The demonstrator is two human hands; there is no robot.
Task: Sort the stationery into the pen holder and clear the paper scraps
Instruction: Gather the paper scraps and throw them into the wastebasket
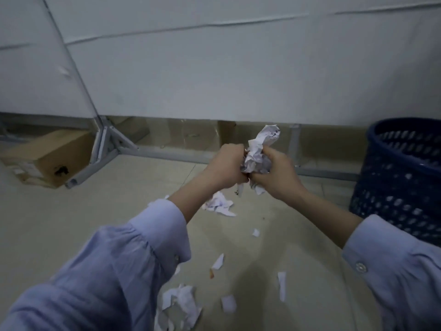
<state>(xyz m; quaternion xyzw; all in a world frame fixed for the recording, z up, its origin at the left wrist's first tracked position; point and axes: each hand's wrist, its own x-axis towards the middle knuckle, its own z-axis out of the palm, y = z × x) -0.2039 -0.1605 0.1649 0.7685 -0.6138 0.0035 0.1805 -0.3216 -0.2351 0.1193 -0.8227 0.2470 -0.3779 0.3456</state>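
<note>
Where the hands meet: a crumpled paper wad (256,154) is held in the air above the floor (71,223), left of the basket.
Left hand (229,167): fingers curled, gripping the wad's left side.
Right hand (278,177): fingers curled round the wad's right and lower part; a paper tail hangs out below it.
Sleeves: light blue, buttoned cuffs; left sleeve (119,271) covers the lower left of the view, right sleeve (401,271) the lower right.
Basket (393,199): dark blue, perforated wall, stands on the floor at right, near the right forearm and apart from it.
Loose scraps: crumpled piece (218,204) on the floor, seen just below the hands; small bit (255,232); torn piece (218,261); narrow strip (282,285); squarish piece (228,303); larger crumpled bunch (179,304) partly hidden by the left sleeve.
Backdrop: white panel (214,68) on a grey metal frame (107,144), open gap under it.
Box (47,158): brown cardboard, far left, behind the frame foot.
In the way: forearms cross over part of the scrap field.
Writing: faint print on the wad, too blurred to read; dark mark on the box, unreadable.
</note>
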